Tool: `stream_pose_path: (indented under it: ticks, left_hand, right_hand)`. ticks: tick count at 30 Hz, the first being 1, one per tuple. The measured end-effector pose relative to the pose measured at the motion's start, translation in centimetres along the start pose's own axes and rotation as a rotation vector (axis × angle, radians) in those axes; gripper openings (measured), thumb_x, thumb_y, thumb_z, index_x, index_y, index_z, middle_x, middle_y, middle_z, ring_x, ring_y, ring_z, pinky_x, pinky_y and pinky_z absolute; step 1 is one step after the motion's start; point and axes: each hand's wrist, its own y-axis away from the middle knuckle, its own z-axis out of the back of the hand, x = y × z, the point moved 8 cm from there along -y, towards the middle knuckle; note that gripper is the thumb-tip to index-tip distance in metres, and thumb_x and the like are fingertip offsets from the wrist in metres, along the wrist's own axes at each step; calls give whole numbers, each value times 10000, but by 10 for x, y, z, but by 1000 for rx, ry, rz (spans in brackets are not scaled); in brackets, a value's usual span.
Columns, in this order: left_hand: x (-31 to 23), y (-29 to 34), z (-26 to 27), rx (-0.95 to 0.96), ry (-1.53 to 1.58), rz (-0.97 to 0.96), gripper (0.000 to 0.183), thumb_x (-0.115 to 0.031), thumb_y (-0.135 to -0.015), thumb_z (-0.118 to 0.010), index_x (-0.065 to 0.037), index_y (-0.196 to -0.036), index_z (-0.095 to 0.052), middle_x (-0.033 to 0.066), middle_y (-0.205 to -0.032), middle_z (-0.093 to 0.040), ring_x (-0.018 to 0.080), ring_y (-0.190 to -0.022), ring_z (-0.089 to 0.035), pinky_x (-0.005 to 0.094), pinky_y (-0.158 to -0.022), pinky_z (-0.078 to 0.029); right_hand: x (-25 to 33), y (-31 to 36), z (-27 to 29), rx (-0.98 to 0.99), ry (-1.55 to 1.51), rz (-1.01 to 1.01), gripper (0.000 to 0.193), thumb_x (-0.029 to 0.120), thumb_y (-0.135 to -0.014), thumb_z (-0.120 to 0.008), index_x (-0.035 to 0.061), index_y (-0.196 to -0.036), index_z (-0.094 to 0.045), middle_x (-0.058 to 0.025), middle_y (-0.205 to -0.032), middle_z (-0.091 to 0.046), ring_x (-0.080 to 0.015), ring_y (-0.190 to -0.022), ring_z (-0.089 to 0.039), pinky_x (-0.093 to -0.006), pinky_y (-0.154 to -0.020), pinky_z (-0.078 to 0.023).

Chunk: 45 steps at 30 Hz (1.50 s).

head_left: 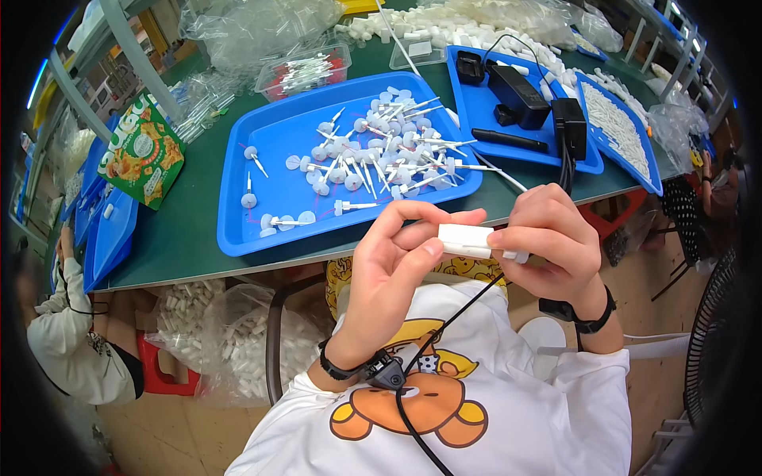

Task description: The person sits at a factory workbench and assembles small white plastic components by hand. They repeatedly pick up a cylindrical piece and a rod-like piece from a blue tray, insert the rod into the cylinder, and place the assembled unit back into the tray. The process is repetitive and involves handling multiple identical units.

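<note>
Both of my hands meet just past the near edge of the table, around a short white plastic tube [466, 236]. The fingertips and thumb of my left hand [389, 274] pinch its left end. My right hand [556, 238] grips the right end, where a small translucent white piece [517, 256] shows under the fingers. How the two parts join is hidden by those fingers. Beyond my hands lies a blue tray [270, 151] with many small assemblies [381, 151], each with a white stem and a translucent round cap, some with thin red threads.
Right of that tray, a second blue tray [571, 163] holds black devices [517, 97] with cables. A further tray [615, 131] carries white sticks. White tubes [452, 28] are heaped at the back. A green snack bag [143, 151] stands left. Another person [71, 333] sits at far left; a fan [714, 341] stands right.
</note>
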Motion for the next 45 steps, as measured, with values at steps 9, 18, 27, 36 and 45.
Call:
stream_pose_path:
  ticks: [9,18,27,36,45]
  left_hand:
    - [0,1,2,-16,-4,-17,259,-67,-852,-435,67,-1074,-429,337,-1158,-508,310,-1104,-537,381,-944,-432]
    - [-1,1,1,-49,-68,-36,242,13,-806,-434,60,-1043,-443,295,-1136,-546,256,-1000,-599,337,-871,-490]
    - [1,0,4,-48,-23,-7,262,23,-778,-422,70,-1034,-449,306,-1141,-538,263,-1012,-593,356,-897,-471]
    - [3,0,7,-107,10,44,289,9,-796,-404,94,-1065,-467,313,-1159,-522,259,-1036,-579,349,-916,-456]
    - [4,0,8,-86,-6,42,193,-28,-833,-500,51,-1007,-477,284,-1077,-576,232,-977,-604,342,-865,-487]
  right_hand:
    - [2,1,-3,15,13,48,354,-67,-516,-679,21,-858,-661,-43,-726,-532,-201,-646,-476,-285,-542,-411]
    - [5,3,-4,14,66,106,339,-35,-523,-684,4,-859,-659,-52,-741,-529,-213,-652,-473,-294,-543,-416]
    - [10,5,-7,23,148,194,307,50,-565,-692,5,-867,-659,-56,-748,-528,-207,-662,-479,-306,-551,-429]
    - [14,7,-12,60,209,241,282,131,-623,-672,13,-878,-656,-50,-756,-532,-191,-673,-485,-313,-578,-440]
    - [16,7,-11,44,197,260,290,113,-600,-674,11,-870,-654,-46,-747,-529,-182,-666,-485,-306,-576,-438]
